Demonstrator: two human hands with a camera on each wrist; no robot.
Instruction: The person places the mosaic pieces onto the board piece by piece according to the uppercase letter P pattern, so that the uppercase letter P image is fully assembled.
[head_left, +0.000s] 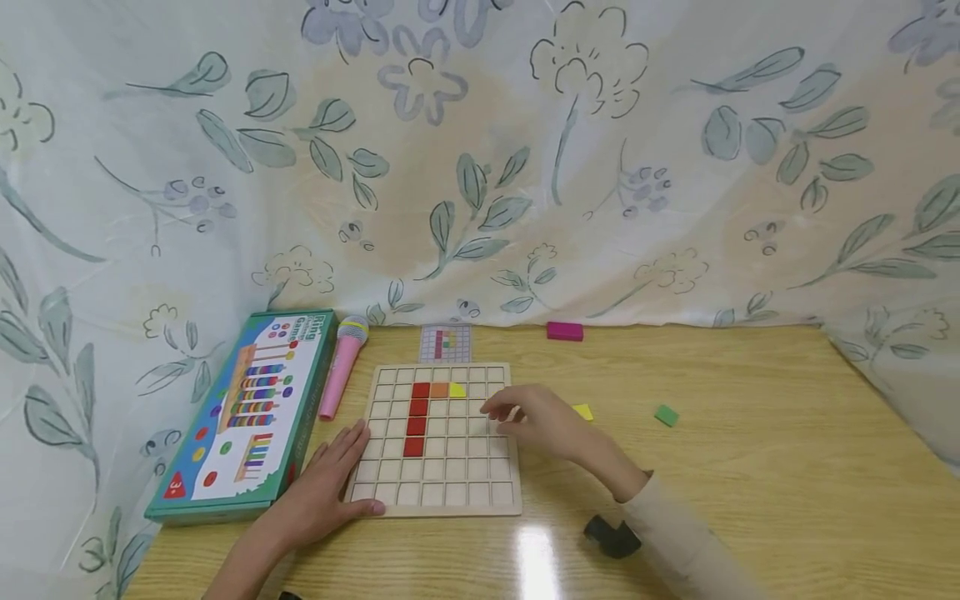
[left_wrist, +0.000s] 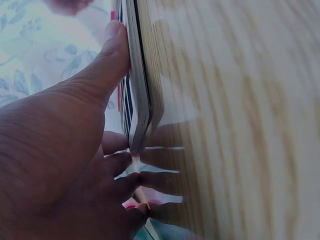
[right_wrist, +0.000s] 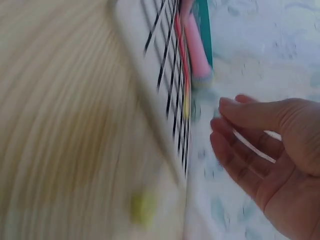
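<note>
Left hand [head_left: 330, 487] flat, steadying grid board [head_left: 437, 492] near-left edge; right hand [head_left: 536, 419] loosely spread above right edge.

Wooden table [head_left: 750, 467], floral curtain [head_left: 600, 167] behind

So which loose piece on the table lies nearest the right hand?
The yellow piece, just beside the right hand; the green piece and magenta block lie farther off.

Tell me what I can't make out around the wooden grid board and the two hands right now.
- Head view: the right hand hides the grid cells beneath it; whether it holds a piece cannot be told.
- Head view: the small pattern card is too small to read.
- Right wrist view: the wooden grid board is motion-blurred.
- Left wrist view: the left hand blocks most of the board.
</note>
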